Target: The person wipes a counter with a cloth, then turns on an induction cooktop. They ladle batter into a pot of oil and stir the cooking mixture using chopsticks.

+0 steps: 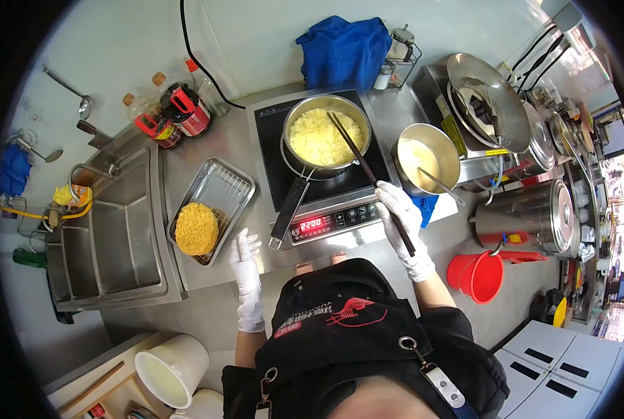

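My gloved right hand [400,213] grips a pair of dark chopsticks [357,150]. Their tips reach into a yellow, crumbly food [324,137] that fills a long-handled pot [363,119]. Beneath the pot is a black induction cooker [270,146] whose red display reads 2200. My left hand [244,255], gloved in white, holds nothing and has its fingers apart, near the counter edge. Left of it, a round golden crumbed piece [197,229] lies on a metal rack tray [236,185]. Beside the cooker on the right stands a pot [452,143] with pale liquid and a ladle [438,180].
A double sink [123,230] is on the left, near sauce bottles [186,112]. Blue cloth [343,52] hangs by the wall. At right are a wok [508,105], a big steel pot [521,220] and a red bucket [474,276]. A white bucket [193,356] stands behind on the left.
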Demonstrator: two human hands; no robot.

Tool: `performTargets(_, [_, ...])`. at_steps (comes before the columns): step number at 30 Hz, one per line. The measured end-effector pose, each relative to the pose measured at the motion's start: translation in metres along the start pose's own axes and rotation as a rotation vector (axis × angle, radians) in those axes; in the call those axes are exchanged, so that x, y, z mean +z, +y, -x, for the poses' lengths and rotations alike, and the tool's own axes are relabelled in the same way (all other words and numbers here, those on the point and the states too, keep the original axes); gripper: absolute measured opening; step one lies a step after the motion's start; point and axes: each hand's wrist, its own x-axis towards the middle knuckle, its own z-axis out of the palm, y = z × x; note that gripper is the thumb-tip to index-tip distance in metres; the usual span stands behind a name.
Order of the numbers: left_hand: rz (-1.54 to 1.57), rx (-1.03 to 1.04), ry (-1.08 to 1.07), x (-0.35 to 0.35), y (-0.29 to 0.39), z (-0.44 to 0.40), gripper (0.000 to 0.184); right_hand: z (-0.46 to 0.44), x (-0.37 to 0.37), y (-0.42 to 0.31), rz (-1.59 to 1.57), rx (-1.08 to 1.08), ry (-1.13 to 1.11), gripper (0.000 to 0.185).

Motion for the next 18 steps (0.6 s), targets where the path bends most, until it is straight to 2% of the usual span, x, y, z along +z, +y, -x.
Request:
performTargets(8, [-0.012,0.001,0.001,-0.001,0.002,-0.002,0.040,0.000,0.001,0.000,-0.009,0.031,-0.003,0.028])
performTargets(12, [0.011,0.004,-0.042,-0.003,0.007,0.002,0.037,-0.002,-0.008,-0.006,0.037,-0.039,-0.027,0.032])
performTargets(14, [0.006,-0.006,-0.058,-0.004,0.004,0.000,0.040,0.001,-0.007,-0.008,-0.071,-0.047,0.067,0.032])
performTargets(16, [-0.058,-0.025,-0.048,-0.001,0.008,-0.001,0.042,0.006,-0.004,0.003,0.053,-0.057,-0.015,0.034])
performTargets(18, [-0.110,-0.059,-0.044,0.009,0.024,0.006,0.040,0.000,-0.011,-0.007,-0.017,-0.035,-0.014,0.036])
